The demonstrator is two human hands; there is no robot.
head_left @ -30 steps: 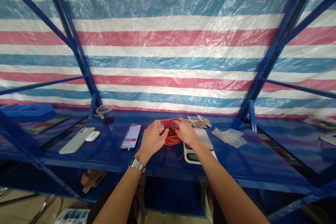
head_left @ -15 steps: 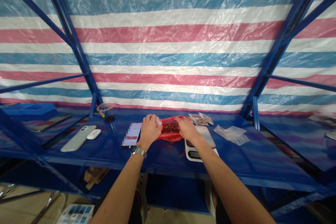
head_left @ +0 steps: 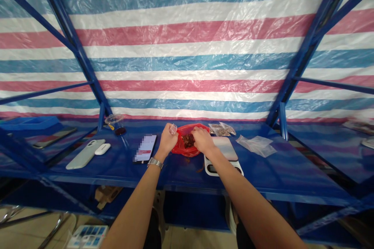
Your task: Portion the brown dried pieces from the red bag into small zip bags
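Note:
An open red plastic bag (head_left: pixel 184 152) lies on the blue table, with brown dried pieces (head_left: pixel 187 140) inside. At its left edge my left hand (head_left: pixel 168 140) is closed, and a small clear plastic bag (head_left: pixel 173 128) sticks out of its grip. Whether those fingers also pinch the red bag's rim, I cannot tell. My right hand (head_left: pixel 203 140) reaches into the bag's right side, fingers bent down together at the brown pieces; its fingertips are hidden. Under my right forearm stands a white kitchen scale (head_left: pixel 224 148) with a metal top.
Filled clear packets (head_left: pixel 220 129) lie behind the scale, and flat clear bags (head_left: pixel 257 146) to its right. Leftward are a lit phone (head_left: pixel 147 146), a white earbud case (head_left: pixel 102 149), a pale green phone (head_left: pixel 85 155) and a clear cup (head_left: pixel 118 125) with dark liquid. Blue posts frame the table.
The red bag's mouth is wider and rounder now. My right hand has shifted slightly left, deeper over the brown pieces. The left hand stays at the bag's left edge. The view has shifted slightly.

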